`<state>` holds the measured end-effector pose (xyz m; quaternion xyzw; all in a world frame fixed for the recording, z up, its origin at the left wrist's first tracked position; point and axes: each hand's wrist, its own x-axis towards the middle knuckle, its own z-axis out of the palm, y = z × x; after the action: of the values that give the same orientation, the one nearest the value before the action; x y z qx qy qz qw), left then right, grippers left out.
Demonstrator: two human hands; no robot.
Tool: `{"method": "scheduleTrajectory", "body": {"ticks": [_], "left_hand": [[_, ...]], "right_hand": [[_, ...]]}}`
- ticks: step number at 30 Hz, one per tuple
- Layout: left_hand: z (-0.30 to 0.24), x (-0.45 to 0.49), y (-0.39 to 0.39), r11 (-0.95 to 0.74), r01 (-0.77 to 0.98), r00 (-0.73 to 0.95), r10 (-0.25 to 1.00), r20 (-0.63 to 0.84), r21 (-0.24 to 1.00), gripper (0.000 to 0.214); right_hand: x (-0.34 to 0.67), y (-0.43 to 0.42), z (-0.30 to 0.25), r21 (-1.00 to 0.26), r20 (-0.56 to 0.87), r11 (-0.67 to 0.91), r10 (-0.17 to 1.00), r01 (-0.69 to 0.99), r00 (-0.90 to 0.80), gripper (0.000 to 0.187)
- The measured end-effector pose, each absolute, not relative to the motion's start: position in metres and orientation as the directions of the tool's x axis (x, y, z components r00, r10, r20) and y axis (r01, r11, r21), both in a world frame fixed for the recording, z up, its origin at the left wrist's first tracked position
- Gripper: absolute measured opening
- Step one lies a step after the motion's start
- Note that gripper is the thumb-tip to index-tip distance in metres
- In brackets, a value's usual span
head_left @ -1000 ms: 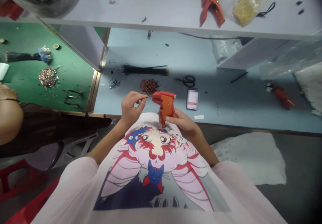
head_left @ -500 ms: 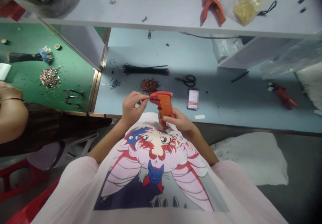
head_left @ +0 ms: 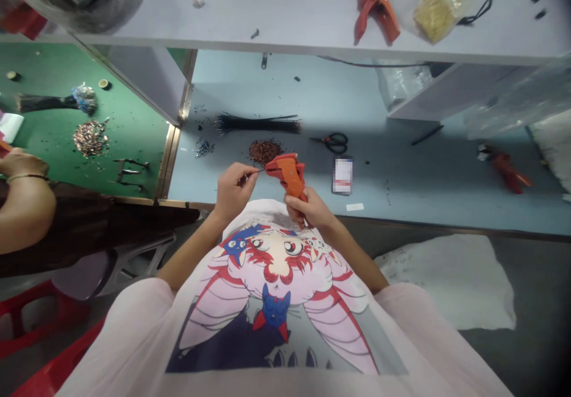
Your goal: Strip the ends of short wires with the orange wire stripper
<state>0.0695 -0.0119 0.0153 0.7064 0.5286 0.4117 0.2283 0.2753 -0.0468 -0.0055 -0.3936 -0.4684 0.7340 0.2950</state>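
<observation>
The orange hand tool [head_left: 291, 174] was in front of the person's shirt [head_left: 276, 278], over the near edge of the blue bench [head_left: 366, 99]; its nose pointed to the person's left and slightly down in the view, while the long axis of its handle sloped from the head down to the right; the dark wire [head_left: 261, 171] lay nearly level between the left fingertips and that nose, its free end pointing right and meeting the tool's tip; whether the end sat inside the tool's mouth was too small to tell.

The left hand [head_left: 235, 191] was closed to a pinch, thumb and forefinger pressed on the wire, the other fingers curled in behind; the right hand [head_left: 311, 208] was wrapped around the tool's handle, thumb lying across the near side; how hard it squeezed could not be told.

Both forearms slanted inward from the person's sides, the left one rising to the right and the right one rising to the left, so that the hands stood near each other but apart; just beyond the tool's nose lay a pile of copper-coloured bits [head_left: 264, 150]; farther off, a bundle of dark wires [head_left: 259, 124] stretched sideways.
</observation>
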Motion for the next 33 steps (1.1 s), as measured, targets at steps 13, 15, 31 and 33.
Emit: {"method": "scheduleTrajectory", "body": {"ticks": [13, 15, 31, 33], "left_hand": [[0.012, 0.06, -0.008, -0.258, 0.621, -0.015, 0.94, 0.34, 0.74, 0.009], [0.015, 0.063, -0.011, -0.277, 0.614, 0.025, 0.943, 0.333, 0.739, 0.009], [0.018, 0.066, -0.017, -0.526, 0.637, 0.362, 0.85, 0.384, 0.563, 0.008], [0.016, 0.052, -0.014, -0.45, 0.684, 0.26, 0.886, 0.384, 0.575, 0.007]], "right_hand": [[0.288, -0.034, -0.008, -0.889, -0.34, -0.441, 0.814, -0.121, -0.471, 0.033], [0.283, -0.034, -0.012, -0.917, -0.313, -0.383, 0.863, -0.11, -0.398, 0.033], [0.265, -0.021, 0.007, -0.997, 0.036, 0.041, 0.997, 0.07, -0.071, 0.018], [0.274, -0.018, 0.007, -0.998, 0.044, 0.043, 0.999, 0.035, 0.015, 0.019]]}}
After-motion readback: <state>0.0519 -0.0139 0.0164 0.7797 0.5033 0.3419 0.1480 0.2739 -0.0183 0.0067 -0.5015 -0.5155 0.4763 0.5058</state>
